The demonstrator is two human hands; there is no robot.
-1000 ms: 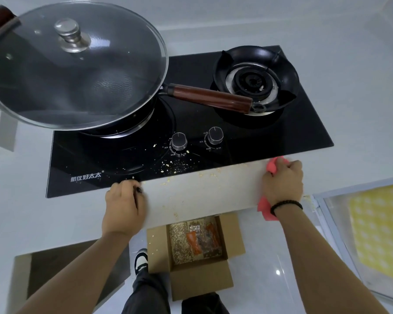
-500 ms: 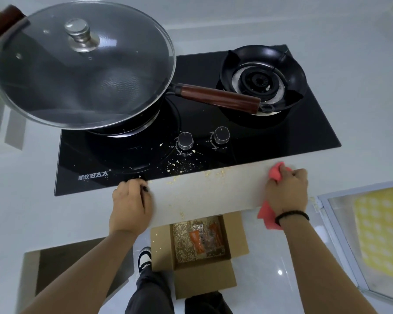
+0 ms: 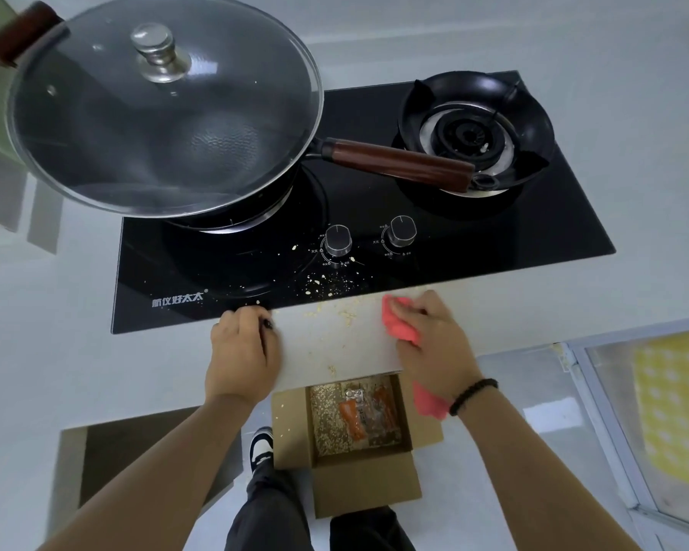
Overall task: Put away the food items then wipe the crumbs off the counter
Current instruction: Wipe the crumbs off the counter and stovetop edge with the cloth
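The right hand [image 3: 426,340] lies over a pink cloth [image 3: 400,324] on the pale front strip of the surface [image 3: 335,344], fingers curled onto the cloth and pressing it down; the cloth's tail hangs off the edge below the wrist. The left hand [image 3: 241,351] rests knuckles-up at the strip's left end with its fingers bent at the hob's edge; something small and dark shows at its fingertips, but I cannot tell whether it holds anything. Crumbs [image 3: 347,312] lie scattered between the two hands, and more sit on the black glass hob [image 3: 494,248] in front of the knobs [image 3: 338,240]. On the floor just below the edge stands an open box [image 3: 359,459] with packaged food and loose crumbs inside, so the putting-away looks done and the wiping is the step in hand. The cloth looks soft and limp: it would probably bunch or fold under a light touch, so a flat palm over its middle with the fingers spread seems the best hold, and firm downward pressure should keep it from riding over the crumbs. These are light, dry and loose, likely to skitter or bounce if swept fast. A slow pull toward the edge above the box should drop them in. On the glass they should slide easily, though the knobs will be in the way.
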